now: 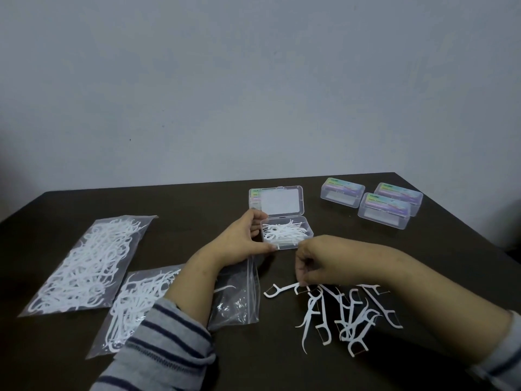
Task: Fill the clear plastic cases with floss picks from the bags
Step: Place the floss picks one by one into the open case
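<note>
Pinching floss pick (282, 290) lying left-right, right hand (313, 263), left hand (242, 238) steadying open case (287, 232)

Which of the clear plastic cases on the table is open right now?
The open case in the middle, steadied by the left hand, lid up, floss picks inside. The three closed cases at the back right have lids shut and colourful labels.

Left sleeve (158, 348): grey knit fabric, dark navy horizontal stripes, pushed up to mid-forearm, bunched at cuff. Right sleeve (504, 359): same grey striped fabric, visible at frame edge. Hands bare.
</note>
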